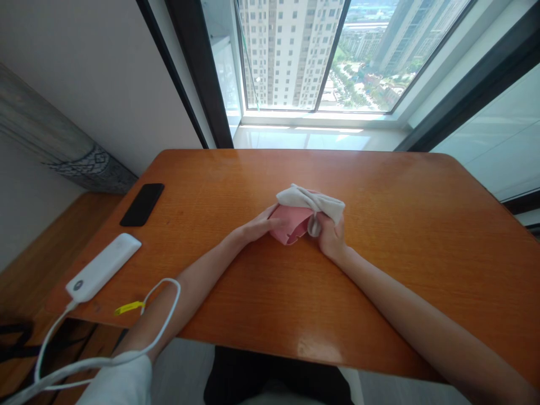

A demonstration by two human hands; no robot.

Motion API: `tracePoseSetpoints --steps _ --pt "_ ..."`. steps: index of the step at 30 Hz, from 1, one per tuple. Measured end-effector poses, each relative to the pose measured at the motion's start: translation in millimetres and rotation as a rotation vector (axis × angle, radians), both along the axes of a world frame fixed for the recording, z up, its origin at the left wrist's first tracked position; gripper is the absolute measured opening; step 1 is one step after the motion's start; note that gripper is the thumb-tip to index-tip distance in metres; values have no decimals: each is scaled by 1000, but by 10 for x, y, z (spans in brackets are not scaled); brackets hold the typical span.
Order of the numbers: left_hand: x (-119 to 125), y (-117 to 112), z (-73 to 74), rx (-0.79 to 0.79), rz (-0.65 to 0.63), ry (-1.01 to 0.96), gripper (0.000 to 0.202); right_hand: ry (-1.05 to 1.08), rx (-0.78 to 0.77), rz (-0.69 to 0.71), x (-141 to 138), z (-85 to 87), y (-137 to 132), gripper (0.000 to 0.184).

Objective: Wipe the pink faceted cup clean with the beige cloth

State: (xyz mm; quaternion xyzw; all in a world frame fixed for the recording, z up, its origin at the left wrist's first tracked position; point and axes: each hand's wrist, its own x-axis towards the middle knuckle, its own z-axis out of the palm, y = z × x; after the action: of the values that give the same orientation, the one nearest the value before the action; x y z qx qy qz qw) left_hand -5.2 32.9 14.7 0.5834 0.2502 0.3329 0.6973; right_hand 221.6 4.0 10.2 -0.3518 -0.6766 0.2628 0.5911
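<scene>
The right hand (331,237) grips a twisted white cloth (310,198) — fingers curled tightly around it — while the left hand (256,226), fingers flat and narrow, touches a pink cloth (291,224) lying on the orange wooden table (392,225).

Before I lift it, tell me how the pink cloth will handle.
The pink cloth looks floppy, since it lies in soft folds by the left hand. It is probably light, and may drag the white cloth bunched against it.

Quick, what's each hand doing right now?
Left hand: open, fingers resting against the pink cloth.
Right hand: closed, holding the white cloth.
</scene>
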Motion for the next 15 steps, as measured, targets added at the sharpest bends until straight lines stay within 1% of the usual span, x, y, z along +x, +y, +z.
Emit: tracePoseSetpoints --steps 2,4,7,9,11,13,15 --pt "3 -9 4 -14 -11 -42 90 1 -33 -20 16 -46 24 40" --pt "4 -15 2 -34 -2 -52 91 -41 20 4 18 -37 17 40" --pt "5 -22 0 -71 17 -61 87 -115 121 9 -8 39 -15 40" --pt "10 -25 -1 -88 15 -61 84 -152 148 -27 -35 92 -36 43" --pt "18 -21 -7 -98 16 -61 87 -163 171 -71 -55 130 -52 45" --pt "25 -10 -27 -74 29 -61 91 -175 224 -104 -59 154 -65 48" --pt "21 10 -61 -11 22 -40 88 -226 327 -121 -50 169 -76 52"
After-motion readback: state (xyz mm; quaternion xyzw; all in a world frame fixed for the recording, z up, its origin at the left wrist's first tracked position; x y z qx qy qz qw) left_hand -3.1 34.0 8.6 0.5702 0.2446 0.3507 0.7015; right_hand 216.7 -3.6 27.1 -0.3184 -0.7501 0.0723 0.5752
